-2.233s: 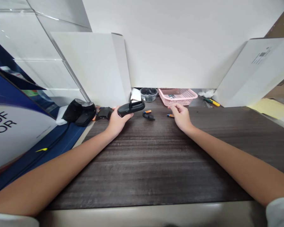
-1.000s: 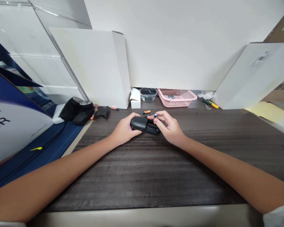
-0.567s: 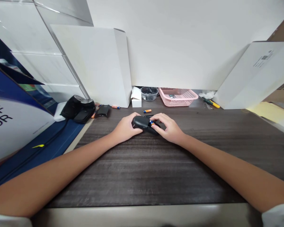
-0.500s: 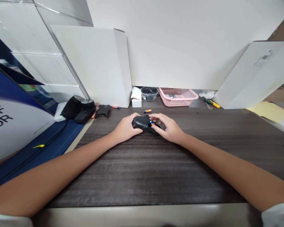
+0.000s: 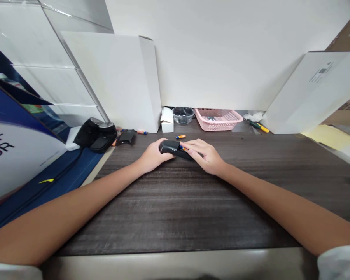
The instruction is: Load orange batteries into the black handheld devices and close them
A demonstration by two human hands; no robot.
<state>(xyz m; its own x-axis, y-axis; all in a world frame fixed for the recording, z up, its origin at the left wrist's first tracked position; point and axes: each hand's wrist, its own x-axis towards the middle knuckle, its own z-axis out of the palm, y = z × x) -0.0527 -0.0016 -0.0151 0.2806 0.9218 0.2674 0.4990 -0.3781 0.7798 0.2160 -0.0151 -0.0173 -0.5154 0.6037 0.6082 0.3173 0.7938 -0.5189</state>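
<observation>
My left hand (image 5: 155,156) is wrapped round the left end of a black device (image 5: 170,147) above the dark wooden table (image 5: 175,217). At the device's right end, the fingers of my right hand (image 5: 205,156) are closed on an orange and blue battery (image 5: 183,148), which lies against an opening in the device. Part of the battery is hidden by those fingers. Just behind the device, a second battery (image 5: 181,137) lies on the table. Another battery (image 5: 142,132) rests further left, near a curved black cover (image 5: 126,137).
Along the back stand a small white box (image 5: 167,120), a clear round bowl (image 5: 183,115) and a pink basket (image 5: 218,120). A yellow-handled tool (image 5: 262,127) lies right of them. Black objects (image 5: 96,135) sit at the left edge; large white boxes (image 5: 122,81) rise behind.
The battery in my right hand has gone from sticking up to lying flatter against the device. The device and both hands have shifted slightly left in view.
</observation>
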